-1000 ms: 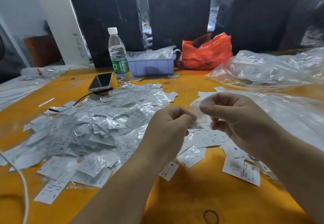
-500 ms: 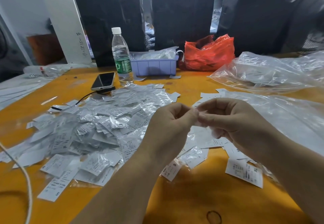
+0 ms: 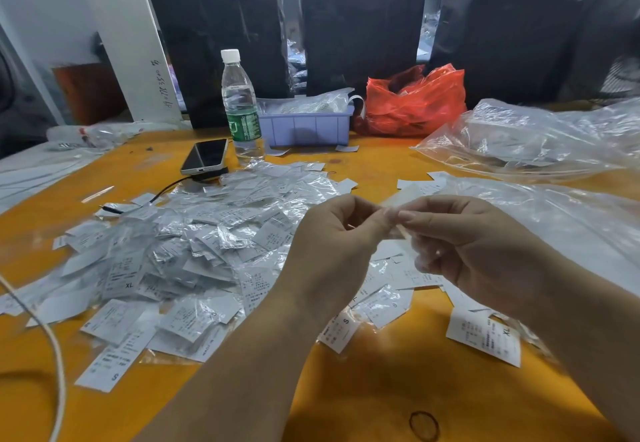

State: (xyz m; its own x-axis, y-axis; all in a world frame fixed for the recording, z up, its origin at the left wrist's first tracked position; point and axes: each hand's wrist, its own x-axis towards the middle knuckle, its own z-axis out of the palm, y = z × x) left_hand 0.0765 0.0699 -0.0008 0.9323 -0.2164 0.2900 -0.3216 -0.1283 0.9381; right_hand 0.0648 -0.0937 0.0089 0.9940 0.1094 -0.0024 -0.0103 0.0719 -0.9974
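I am pinching a small white paper size label (image 3: 403,199) between both hands, above the orange wooden table (image 3: 381,389). My left hand (image 3: 332,251) is gripping one end between thumb and curled forefinger. My right hand (image 3: 474,251) is nipping the other end at the fingertips. The label is hovering just right of the heap of white labels in clear plastic sleeves (image 3: 194,251).

Left of your fingers (image 3: 408,215): heap of bagged labels (image 3: 194,251) on the table (image 3: 363,389). Behind the heap: phone (image 3: 204,157), bottle (image 3: 240,109), tray (image 3: 306,128). Behind your fingers, rightward: carrier bag (image 3: 415,102). Right: plastic bags (image 3: 536,140). Beneath: loose labels (image 3: 384,303).
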